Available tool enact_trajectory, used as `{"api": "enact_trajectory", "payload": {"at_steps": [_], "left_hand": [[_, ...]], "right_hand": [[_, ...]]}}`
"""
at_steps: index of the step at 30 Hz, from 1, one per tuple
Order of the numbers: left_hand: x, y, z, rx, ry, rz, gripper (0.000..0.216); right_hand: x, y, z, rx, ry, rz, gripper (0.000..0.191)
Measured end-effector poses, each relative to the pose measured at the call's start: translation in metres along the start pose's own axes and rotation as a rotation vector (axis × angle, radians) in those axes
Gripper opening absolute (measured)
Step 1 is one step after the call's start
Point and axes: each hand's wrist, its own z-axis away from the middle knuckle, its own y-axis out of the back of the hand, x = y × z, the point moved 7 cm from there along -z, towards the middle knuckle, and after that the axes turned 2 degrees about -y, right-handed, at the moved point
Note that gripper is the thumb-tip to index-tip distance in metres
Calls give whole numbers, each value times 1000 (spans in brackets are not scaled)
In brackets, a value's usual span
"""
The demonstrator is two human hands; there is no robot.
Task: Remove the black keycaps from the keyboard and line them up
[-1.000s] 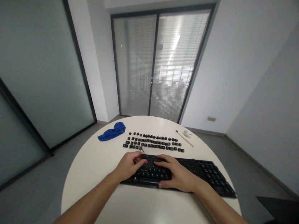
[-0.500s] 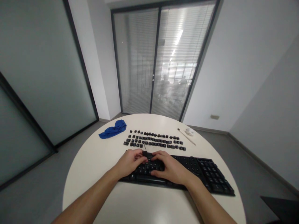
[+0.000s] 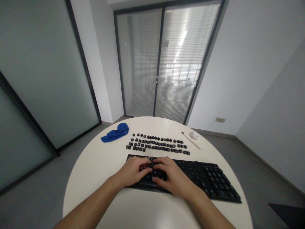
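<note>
A black keyboard lies across the front half of the table, with its upper left section partly bared of keycaps. Over its left part, my left hand is closed in a pinch around a small dark keycap puller, whose thin wires point away from me. My right hand rests on the keyboard just beside it, thumb and fingers apart. Its index fingertip is close to the puller; whether they touch is hard to tell. Loose black keycaps lie in several rows beyond the keyboard.
A blue cloth sits crumpled at the back left of the round white table. A thin pale brush and some white crumpled material lie at the back right. Glass doors with blinds stand beyond.
My left hand has drawn slightly nearer to me and right with the puller, whose wires now point away instead of standing up. My right fingers have shifted a little; the view moved slightly.
</note>
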Motion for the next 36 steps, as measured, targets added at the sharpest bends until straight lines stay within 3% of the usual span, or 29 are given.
{"api": "enact_trajectory", "payload": {"at_steps": [7,16,22,36], "left_hand": [[-3,-1,2,50,18,-49,15],[-6,-1,2,88,-6,51,18],[-4,-2,2,47,-39,147,21],[-1,-2,2,-18,-86,266,23]], "right_hand": [[-2,-10,-4,32,-64,-83,19],[6,-15,-7,129,-146,-101,11],[5,-16,-7,137,-144,-109,7],[7,-24,-1,13,-142,29,24]]}}
